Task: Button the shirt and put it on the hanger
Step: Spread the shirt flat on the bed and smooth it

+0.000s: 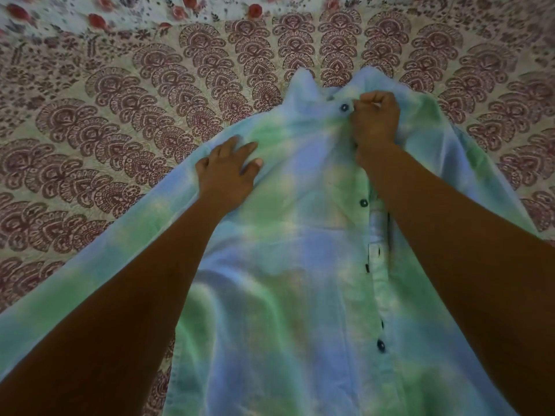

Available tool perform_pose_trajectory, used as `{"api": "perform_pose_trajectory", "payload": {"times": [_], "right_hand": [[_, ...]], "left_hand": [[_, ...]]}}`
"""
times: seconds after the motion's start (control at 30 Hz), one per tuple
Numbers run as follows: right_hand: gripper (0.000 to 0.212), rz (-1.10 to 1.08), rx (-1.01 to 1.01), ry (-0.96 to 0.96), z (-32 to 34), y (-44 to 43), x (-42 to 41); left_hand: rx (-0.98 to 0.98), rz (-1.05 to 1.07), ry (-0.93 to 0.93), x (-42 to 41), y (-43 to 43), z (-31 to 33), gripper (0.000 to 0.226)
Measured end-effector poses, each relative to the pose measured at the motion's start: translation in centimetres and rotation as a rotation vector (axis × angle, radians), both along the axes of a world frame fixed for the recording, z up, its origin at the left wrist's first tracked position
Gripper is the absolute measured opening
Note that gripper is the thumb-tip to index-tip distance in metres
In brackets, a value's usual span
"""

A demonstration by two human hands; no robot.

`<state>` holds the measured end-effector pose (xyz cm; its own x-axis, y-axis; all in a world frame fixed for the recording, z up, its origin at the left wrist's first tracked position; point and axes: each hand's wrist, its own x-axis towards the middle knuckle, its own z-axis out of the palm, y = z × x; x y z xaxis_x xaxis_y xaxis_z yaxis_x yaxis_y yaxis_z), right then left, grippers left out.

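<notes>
1. The patterned bedspread [90, 115] fills the left and top of the frame. The shirt [300, 250] lies front-up on it, collar at upper centre, hem towards the bottom edge.
2. Left of centre, the left hand [228, 166] rests on the chest panel, fingers spread and holding nothing. Press down there so the cloth cannot slide.
3. The top button [344, 107] sits at upper centre, just under the collar. It is probably the one being worked.
4. Just to its right, the right hand [375, 118] pinches the placket edge with curled fingers. Draw the edge over the button and check that it seats flat.
5. Further down, the next button [364, 202] sits above a gaping placket, so align the edges first. No hanger is in view.
</notes>
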<state>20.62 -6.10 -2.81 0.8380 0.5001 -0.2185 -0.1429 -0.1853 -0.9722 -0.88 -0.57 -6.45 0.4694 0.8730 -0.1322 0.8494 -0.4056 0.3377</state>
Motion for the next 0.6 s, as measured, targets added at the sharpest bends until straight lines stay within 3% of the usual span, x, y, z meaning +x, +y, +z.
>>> {"api": "perform_pose_trajectory", "payload": {"times": [0.13, 0.27, 0.37, 0.6], "right_hand": [[0.013, 0.124, -0.301, -0.364, -1.0, -0.8, 0.3], [0.031, 0.263, -0.29, -0.505, -2.1, -4.7, -3.5], [0.044, 0.27, -0.233, -0.618, -2.1, -9.9, -7.4], [0.047, 0.413, -0.523, -0.742, -2.8, -23.6, -13.4]], "left_hand": [[-0.092, -0.034, 0.051, -0.2, 0.6, 0.9, 0.048], [-0.113, -0.082, 0.118, -0.6, 0.4, 1.6, 0.056], [0.008, -0.096, 0.084, -2.5, -2.9, 2.5, 0.055], [0.016, -0.222, -0.022, -11.6, -18.1, 1.8, 0.048]]}}
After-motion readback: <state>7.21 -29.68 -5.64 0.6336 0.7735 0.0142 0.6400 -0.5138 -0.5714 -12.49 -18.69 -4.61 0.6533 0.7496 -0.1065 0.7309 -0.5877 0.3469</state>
